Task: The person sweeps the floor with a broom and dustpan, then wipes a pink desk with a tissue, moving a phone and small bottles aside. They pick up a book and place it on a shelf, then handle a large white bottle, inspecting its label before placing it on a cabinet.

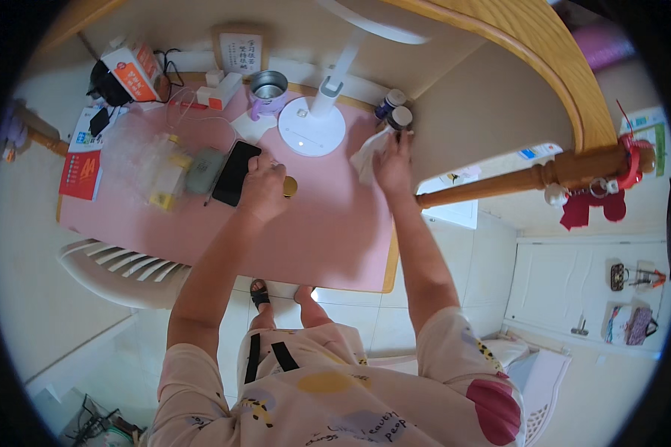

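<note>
My left hand (264,189), its fingers curled, is at the right edge of a black smartphone (236,172) on the pink desk mat (324,234). Beside its knuckles shows a small round gold disc or lid (290,186); whether the fingers grip anything is hidden. At the desk's back right corner, my right hand (395,162) has a white cloth or tissue (364,158) under its thumb and fingers. Its fingertips reach a dark bottle with a white lid (400,118). Behind that stands a similar bottle (391,103).
A white desk lamp (312,127) stands between my hands, near a purple metal cup (268,93). Left are a grey-green case (206,169), clear plastic packaging (145,167), booklets (82,174) and cables. A wooden post (492,186) borders the right; a white chair (128,274) stands front left.
</note>
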The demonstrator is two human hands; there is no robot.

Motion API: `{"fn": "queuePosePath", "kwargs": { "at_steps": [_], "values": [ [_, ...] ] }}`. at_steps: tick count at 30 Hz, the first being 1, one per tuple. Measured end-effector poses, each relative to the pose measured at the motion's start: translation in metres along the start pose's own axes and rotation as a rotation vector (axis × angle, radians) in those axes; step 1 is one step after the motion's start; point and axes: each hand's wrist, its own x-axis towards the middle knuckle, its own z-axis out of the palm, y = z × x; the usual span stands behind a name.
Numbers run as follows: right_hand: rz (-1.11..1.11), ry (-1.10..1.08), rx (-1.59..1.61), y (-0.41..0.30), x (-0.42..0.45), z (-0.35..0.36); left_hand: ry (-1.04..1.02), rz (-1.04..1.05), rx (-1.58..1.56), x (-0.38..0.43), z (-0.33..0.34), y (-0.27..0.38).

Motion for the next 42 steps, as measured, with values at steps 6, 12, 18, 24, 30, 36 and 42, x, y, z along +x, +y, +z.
{"fn": "queuePosePath", "kwargs": {
  "at_steps": [6,12,18,24,30,36,42],
  "values": [
    [0.109,-0.253,-0.071,0.043,0.114,0.019,0.065,-0.051,0.045,0.014,0.019,-0.015],
    [-0.304,-0.042,-0.265,0.023,0.100,0.029,0.175,-0.207,0.048,0.015,0.027,-0.009],
    [-0.169,-0.345,-0.185,0.026,0.090,0.094,0.158,-0.289,0.069,0.015,0.026,0.000],
    [-0.048,-0.303,-0.118,0.046,0.088,0.135,0.281,-0.395,-0.038,-0.005,0.032,0.009],
    [-0.319,-0.243,0.087,0.038,-0.019,0.101,0.344,-0.713,-0.167,-0.100,0.053,0.013],
    [-0.296,-0.534,0.010,-0.012,-0.111,-0.014,0.514,-1.096,-0.214,-0.198,0.088,0.009],
    [-0.060,-0.073,0.122,0.037,0.024,0.000,0.911,-1.426,-1.088,-0.175,0.089,-0.019]
  ]
}}
